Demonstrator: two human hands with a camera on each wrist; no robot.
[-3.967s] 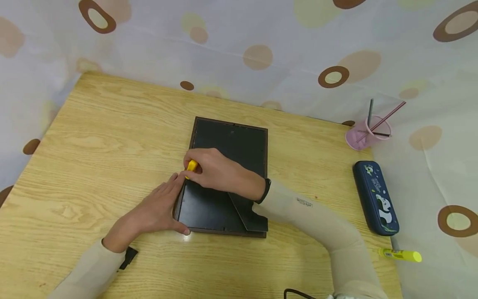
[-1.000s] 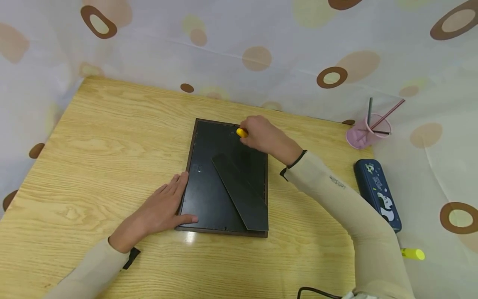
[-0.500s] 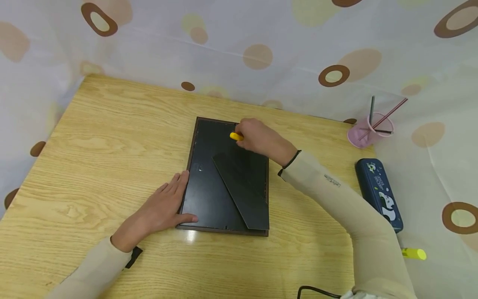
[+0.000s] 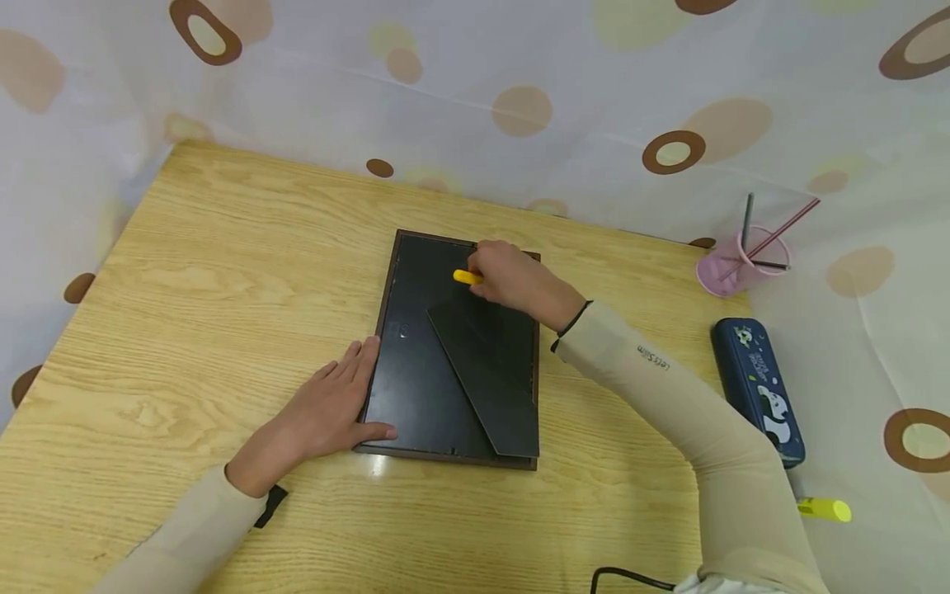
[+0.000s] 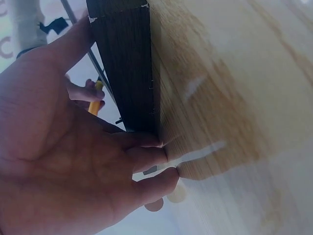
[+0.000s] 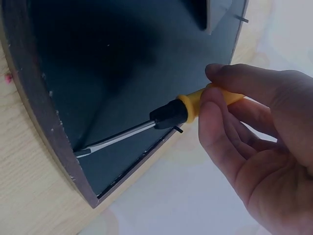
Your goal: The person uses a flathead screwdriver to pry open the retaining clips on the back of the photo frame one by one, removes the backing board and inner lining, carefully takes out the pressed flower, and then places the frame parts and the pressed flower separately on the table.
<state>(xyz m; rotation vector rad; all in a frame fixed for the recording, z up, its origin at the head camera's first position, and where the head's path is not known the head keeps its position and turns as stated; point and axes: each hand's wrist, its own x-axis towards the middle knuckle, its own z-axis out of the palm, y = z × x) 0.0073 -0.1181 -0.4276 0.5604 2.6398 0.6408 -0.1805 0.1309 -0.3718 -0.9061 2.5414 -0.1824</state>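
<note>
A picture frame (image 4: 408,388) lies face down on the table, its black back panel up, with an easel leg (image 4: 490,388) slanting across it. My right hand (image 4: 512,276) grips a yellow-handled screwdriver (image 6: 193,103) over the frame's far part, the handle end pointing left in the head view. In the right wrist view the metal tip touches the inner edge of the frame's rim (image 6: 44,112), close to a corner. My left hand (image 4: 322,421) rests along the left side with straight fingers, thumb over the near left corner; the left wrist view shows its fingertips by the dark rim (image 5: 124,63).
Small metal tabs (image 6: 177,129) stick out at the frame's edge. A pink cup (image 4: 720,268) with pencils stands at the back right. Below it lie a dark blue pencil case (image 4: 753,379) and a yellow highlighter (image 4: 827,509). A black cable (image 4: 631,575) runs along the front.
From the frame's left edge, my right hand has gone to its far right part with the screwdriver. In the last second the handle has swung slightly left and nearer. My left hand stays put.
</note>
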